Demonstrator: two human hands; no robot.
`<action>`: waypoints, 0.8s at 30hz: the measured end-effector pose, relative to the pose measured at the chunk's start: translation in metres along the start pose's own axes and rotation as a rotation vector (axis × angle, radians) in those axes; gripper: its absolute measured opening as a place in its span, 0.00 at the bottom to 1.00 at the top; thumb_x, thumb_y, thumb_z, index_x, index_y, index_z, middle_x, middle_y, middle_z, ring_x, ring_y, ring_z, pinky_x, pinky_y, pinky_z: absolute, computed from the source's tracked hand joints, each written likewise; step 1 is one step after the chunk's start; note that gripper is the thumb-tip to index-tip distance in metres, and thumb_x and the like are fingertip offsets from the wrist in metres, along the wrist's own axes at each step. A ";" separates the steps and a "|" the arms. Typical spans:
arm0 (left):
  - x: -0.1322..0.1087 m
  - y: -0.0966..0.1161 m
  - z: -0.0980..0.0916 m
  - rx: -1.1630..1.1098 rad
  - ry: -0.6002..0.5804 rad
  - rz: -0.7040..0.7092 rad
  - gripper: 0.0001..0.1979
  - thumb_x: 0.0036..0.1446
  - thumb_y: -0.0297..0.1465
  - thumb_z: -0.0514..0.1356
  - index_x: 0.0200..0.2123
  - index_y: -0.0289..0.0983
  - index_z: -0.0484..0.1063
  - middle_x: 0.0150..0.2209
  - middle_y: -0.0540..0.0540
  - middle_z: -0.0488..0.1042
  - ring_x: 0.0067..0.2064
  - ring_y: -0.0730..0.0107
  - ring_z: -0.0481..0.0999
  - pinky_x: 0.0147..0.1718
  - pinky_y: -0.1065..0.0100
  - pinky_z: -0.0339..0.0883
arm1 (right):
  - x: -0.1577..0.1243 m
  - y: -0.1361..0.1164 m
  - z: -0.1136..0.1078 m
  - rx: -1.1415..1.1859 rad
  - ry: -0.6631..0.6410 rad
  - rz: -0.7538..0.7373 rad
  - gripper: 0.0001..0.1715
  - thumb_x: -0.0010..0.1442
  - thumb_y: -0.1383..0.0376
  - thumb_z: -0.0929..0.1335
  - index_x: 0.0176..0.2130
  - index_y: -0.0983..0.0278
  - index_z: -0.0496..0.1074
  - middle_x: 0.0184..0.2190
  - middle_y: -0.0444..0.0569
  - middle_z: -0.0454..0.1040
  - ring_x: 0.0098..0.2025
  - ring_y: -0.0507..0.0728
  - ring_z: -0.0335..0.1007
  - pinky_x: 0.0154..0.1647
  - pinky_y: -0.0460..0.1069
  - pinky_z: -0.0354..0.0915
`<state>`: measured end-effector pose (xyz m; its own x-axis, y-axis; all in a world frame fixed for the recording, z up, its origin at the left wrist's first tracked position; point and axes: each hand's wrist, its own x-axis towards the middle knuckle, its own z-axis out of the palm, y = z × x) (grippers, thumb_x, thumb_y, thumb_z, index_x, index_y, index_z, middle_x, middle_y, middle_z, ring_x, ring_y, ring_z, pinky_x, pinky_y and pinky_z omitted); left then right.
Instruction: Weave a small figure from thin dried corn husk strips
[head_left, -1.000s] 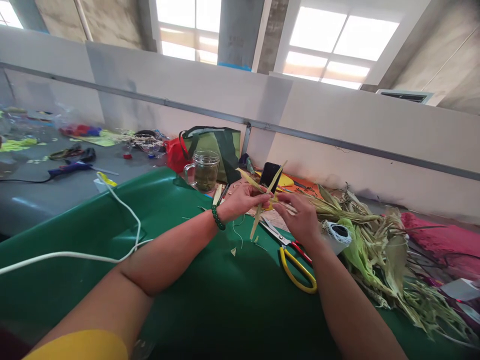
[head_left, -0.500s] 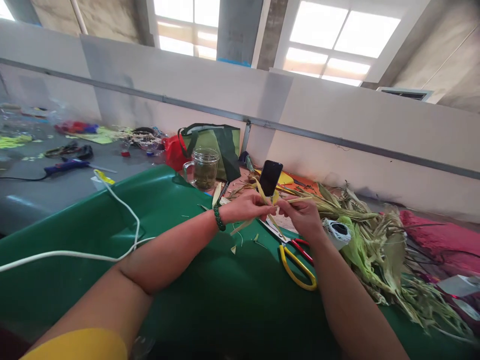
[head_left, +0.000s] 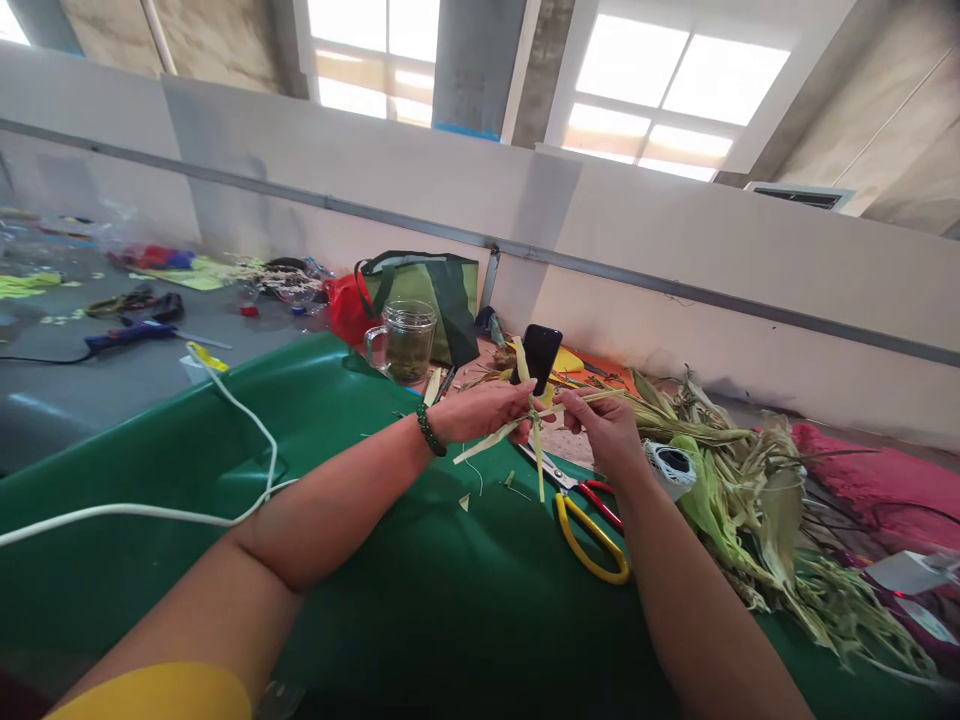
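Loosely crossed, the husk strips [head_left: 487, 441] are pinched above the green mat [head_left: 450, 600] by the left hand [head_left: 491, 411], one end apparently gripped by the right hand [head_left: 609, 432]; by too hard a pull, the crossing could be torn.

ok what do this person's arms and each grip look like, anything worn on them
The left arm has a yellow sleeve ending above the elbow and a dark green beaded bracelet at the wrist. The right arm is bare as far as it shows. Left grip and right grip are gloveless hands.
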<state>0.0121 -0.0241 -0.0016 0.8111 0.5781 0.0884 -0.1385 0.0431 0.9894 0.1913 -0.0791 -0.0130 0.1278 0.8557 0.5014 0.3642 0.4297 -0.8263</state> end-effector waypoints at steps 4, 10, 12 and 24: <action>-0.001 -0.002 -0.002 0.173 -0.049 0.021 0.19 0.49 0.44 0.66 0.30 0.31 0.78 0.20 0.48 0.71 0.24 0.76 0.68 0.27 0.72 0.64 | 0.000 0.005 0.000 0.096 0.033 0.047 0.19 0.49 0.50 0.72 0.23 0.63 0.75 0.16 0.42 0.68 0.18 0.49 0.59 0.19 0.46 0.58; 0.000 -0.002 -0.005 0.717 0.057 0.198 0.15 0.57 0.36 0.58 0.26 0.32 0.78 0.18 0.48 0.71 0.23 0.75 0.67 0.25 0.73 0.61 | 0.016 0.014 -0.021 0.408 0.311 0.137 0.22 0.36 0.52 0.78 0.25 0.63 0.72 0.19 0.40 0.69 0.18 0.46 0.60 0.16 0.43 0.56; 0.003 -0.006 -0.005 0.971 0.200 0.290 0.17 0.58 0.34 0.56 0.23 0.32 0.76 0.18 0.47 0.70 0.23 0.73 0.67 0.26 0.72 0.60 | 0.018 0.014 -0.025 0.439 0.391 0.114 0.23 0.37 0.50 0.77 0.25 0.62 0.70 0.18 0.40 0.69 0.17 0.46 0.60 0.14 0.42 0.55; 0.000 -0.004 -0.012 1.807 0.515 0.577 0.12 0.61 0.25 0.51 0.42 0.33 0.73 0.35 0.41 0.75 0.39 0.64 0.74 0.40 0.66 0.65 | -0.022 -0.016 0.034 0.528 -0.394 0.567 0.20 0.37 0.55 0.78 0.24 0.64 0.71 0.21 0.43 0.75 0.20 0.48 0.70 0.25 0.43 0.67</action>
<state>0.0061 -0.0147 -0.0066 0.6284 0.3727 0.6828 0.6336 -0.7544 -0.1714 0.1516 -0.0948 -0.0195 -0.2037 0.9768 -0.0664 -0.1457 -0.0973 -0.9845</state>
